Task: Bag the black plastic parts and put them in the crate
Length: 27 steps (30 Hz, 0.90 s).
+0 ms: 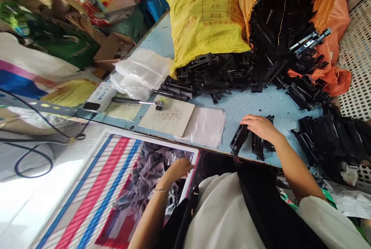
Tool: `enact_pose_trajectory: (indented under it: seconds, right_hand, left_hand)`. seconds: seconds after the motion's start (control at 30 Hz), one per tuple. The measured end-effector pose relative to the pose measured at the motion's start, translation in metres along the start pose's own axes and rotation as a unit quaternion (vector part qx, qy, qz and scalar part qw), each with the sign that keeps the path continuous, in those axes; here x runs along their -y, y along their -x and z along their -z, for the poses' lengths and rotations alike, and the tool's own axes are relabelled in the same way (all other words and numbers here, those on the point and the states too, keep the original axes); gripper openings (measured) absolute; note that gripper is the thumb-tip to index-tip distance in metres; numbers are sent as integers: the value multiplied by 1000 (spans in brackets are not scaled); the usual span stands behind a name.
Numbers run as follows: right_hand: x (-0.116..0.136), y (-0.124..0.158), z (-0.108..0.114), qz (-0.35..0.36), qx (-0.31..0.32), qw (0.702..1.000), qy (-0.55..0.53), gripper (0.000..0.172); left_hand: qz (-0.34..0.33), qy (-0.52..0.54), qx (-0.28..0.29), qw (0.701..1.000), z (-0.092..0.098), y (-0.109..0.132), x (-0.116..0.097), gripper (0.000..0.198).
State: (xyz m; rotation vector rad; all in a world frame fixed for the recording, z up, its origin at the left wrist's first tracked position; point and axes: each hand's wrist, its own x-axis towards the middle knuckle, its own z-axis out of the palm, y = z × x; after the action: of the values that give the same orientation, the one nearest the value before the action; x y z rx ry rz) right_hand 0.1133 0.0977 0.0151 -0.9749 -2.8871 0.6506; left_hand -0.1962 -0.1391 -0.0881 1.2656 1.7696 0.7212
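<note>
My right hand (261, 127) rests palm down on a few black plastic parts (242, 138) lying near the front edge of the light blue table (278, 106); its fingers curl over them. My left hand (181, 167) reaches down into a striped woven bag (116, 187) beside the table, which holds bagged dark parts (153, 167). Its fingers are bent and partly hidden among the bags, so what they hold cannot be made out. A thin bracelet sits on that wrist.
A big heap of black parts (232, 75) spills from yellow (203, 13) and orange sacks (333, 28) at the back. Clear plastic bags (139, 73), a pale board (168, 117), a small tool (158, 104) and more black parts (327, 140) at right lie on the table. Cables hang at left.
</note>
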Motion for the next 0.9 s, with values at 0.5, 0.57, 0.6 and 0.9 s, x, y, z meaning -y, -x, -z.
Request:
enact_pose_trajectory:
  seconds: [0.5, 0.57, 0.6, 0.9]
  right_hand:
    - [35, 31, -37, -220, -61, 718, -657, 35]
    - [48, 35, -46, -210, -12, 664, -717, 32]
    - [55, 35, -53, -208, 15, 631, -748, 32]
    - [77, 17, -119, -234, 174, 319, -902, 30]
  left_hand:
    - [-4, 120, -110, 987, -16, -113, -82, 23]
    - [17, 235, -104, 966, -11, -112, -78, 22]
    - [13, 251, -116, 961, -11, -110, -76, 21]
    - [-186, -132, -171, 959, -4, -81, -75, 46]
